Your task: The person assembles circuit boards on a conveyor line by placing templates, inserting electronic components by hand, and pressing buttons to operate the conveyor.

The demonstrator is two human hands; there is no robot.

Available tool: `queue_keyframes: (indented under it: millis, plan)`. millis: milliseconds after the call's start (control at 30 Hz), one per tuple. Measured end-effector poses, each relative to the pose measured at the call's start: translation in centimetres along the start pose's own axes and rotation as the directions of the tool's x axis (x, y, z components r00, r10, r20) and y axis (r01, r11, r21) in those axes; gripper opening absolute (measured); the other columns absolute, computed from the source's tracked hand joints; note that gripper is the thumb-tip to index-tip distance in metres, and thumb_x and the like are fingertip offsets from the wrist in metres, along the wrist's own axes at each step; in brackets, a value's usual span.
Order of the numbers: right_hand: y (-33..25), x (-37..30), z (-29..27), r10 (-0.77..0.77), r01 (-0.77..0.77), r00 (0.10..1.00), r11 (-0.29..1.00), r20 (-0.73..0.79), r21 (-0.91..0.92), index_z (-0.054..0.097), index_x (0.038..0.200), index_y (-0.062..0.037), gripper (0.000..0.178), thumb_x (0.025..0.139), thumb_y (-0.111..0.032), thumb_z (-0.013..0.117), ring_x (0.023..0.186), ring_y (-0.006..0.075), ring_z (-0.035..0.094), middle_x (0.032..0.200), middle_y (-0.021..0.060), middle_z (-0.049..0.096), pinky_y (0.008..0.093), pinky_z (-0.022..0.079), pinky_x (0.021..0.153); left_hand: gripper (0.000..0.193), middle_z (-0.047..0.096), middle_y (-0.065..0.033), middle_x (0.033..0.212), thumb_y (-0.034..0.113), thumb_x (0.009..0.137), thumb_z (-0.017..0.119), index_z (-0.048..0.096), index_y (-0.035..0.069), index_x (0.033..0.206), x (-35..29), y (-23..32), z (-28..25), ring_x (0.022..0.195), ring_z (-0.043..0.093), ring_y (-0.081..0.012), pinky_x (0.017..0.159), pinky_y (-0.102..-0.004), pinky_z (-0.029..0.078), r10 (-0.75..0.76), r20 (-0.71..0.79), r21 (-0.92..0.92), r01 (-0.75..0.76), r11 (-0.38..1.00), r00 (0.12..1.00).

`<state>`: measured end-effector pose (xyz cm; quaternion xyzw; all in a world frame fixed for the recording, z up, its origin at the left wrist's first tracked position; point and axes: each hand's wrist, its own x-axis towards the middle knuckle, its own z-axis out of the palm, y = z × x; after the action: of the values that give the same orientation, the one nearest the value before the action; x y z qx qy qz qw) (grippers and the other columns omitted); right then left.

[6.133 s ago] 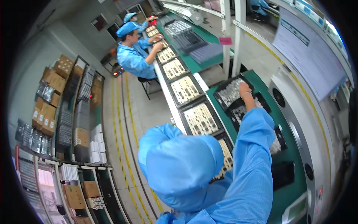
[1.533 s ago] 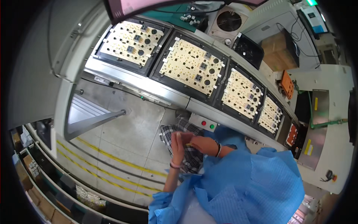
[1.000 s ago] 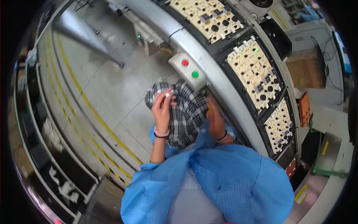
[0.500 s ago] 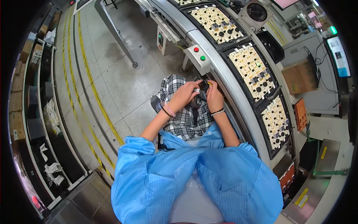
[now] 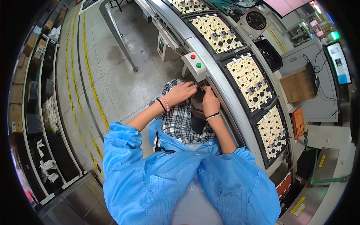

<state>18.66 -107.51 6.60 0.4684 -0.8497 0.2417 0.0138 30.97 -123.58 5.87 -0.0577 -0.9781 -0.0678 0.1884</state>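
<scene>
My left hand (image 5: 180, 93) reaches over my lap toward the underside of the conveyor's near edge (image 5: 216, 80), just below the control box (image 5: 195, 66) with its red and green buttons. Its fingers are bent, with the tips close together. Beside it, my right hand (image 5: 210, 102) is closed, thumb and index finger pinched near the left fingertips. Something small and dark shows between the two hands; its kind is too small to make out. Below them are my black-and-white plaid trousers (image 5: 176, 118).
Along the curved conveyor, black trays hold cream circuit boards (image 5: 249, 82) with dark components. A fan (image 5: 256, 19), a cardboard box (image 5: 300, 85) and a screen (image 5: 337, 63) stand beyond it. At the left is a shelf rack (image 5: 62, 150); a metal table leg (image 5: 125, 48) stands ahead.
Both hands have shifted slightly left in the picture, and my left arm reaches out straighter. My knees have parted. A yellow bit seen at my right fingertips is now hidden. The view has turned slightly.
</scene>
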Motion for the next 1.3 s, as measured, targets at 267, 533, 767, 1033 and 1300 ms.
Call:
queue_keyframes:
  millis: [267, 533, 767, 1033, 1300]
  plan:
    - [0.1, 0.9, 0.9, 0.009, -0.009, 1.0, 0.993, -0.001, 0.121, 0.054, 0.116, -0.0057, 0.027, 0.089, -0.001, 0.052, 0.078, 0.0414, 0.066, 0.089, 0.0174, 0.068, 0.0514, 0.053, 0.066, 0.02, 0.055, -0.0048, 0.138, 0.017, 0.089, 0.055, 0.053, 0.009, 0.107, 0.2, -0.8, -0.2, 0.122, 0.054, -0.0229, 0.09, -0.0348, 0.049, 0.032, 0.129, 0.101, -0.046, 0.994, 0.991]
    - [0.3, 1.4, 2.6, -0.006, 0.0, 0.999, 0.99, 0.042, 0.141, 0.05, 0.125, -0.0013, 0.034, 0.091, -0.003, 0.053, 0.093, 0.0443, 0.065, 0.104, 0.0272, 0.065, 0.0515, 0.053, 0.074, 0.022, 0.05, -0.0027, 0.146, 0.018, 0.088, 0.056, 0.053, 0.01, 0.108, 0.4, -0.1, -0.5, 0.091, 0.061, -0.0192, 0.075, -0.0335, 0.051, -0.011, 0.246, 0.28, -0.06, 0.958, 0.969]
    - [-0.2, -6.3, -5.8, -0.123, 0.09, 0.989, 0.938, 0.079, 0.335, 0.033, 0.149, -0.0006, 0.066, 0.091, -0.005, 0.062, 0.116, 0.0407, 0.054, 0.132, 0.0242, 0.049, 0.0462, 0.046, 0.098, 0.026, 0.041, -0.0074, 0.154, 0.019, 0.089, 0.057, 0.052, 0.009, 0.113, 1.7, 1.1, 0.5, 0.078, 0.062, -0.0181, 0.068, -0.0347, 0.051, -0.125, 0.327, 0.537, -0.075, 0.84, 0.937]
    - [11.5, -17.1, -27.9, 0.21, -0.13, 0.977, 0.675, -0.021, 0.726, 0.058, 0.119, 0.0035, 0.028, 0.104, -0.019, 0.051, 0.093, 0.0187, 0.065, 0.107, 0.016, 0.069, 0.0312, 0.051, 0.088, 0.025, 0.051, -0.0108, 0.144, 0.012, 0.088, 0.056, 0.054, 0.006, 0.113, 2.9, 1.7, -3.7, 0.082, 0.068, -0.0255, 0.07, -0.0394, 0.056, -0.102, 0.252, 0.228, 0.043, 0.973, 0.962]
    - [29.3, -26.7, -27.3, 0.734, -0.186, 0.599, -0.263, 0.321, 0.947, 0.043, 0.149, -0.0108, 0.061, 0.102, -0.048, 0.049, 0.13, 0.0304, 0.053, 0.148, 0.011, 0.05, 0.0471, 0.044, 0.109, 0.024, 0.063, -0.0122, 0.095, 0.022, 0.088, 0.07, 0.057, 0.005, 0.101, 9.0, 6.8, -9.3, 0.089, 0.065, -0.0328, 0.076, -0.0429, 0.051, 0.287, 0.546, -0.67, 0.205, 0.713, 0.787]
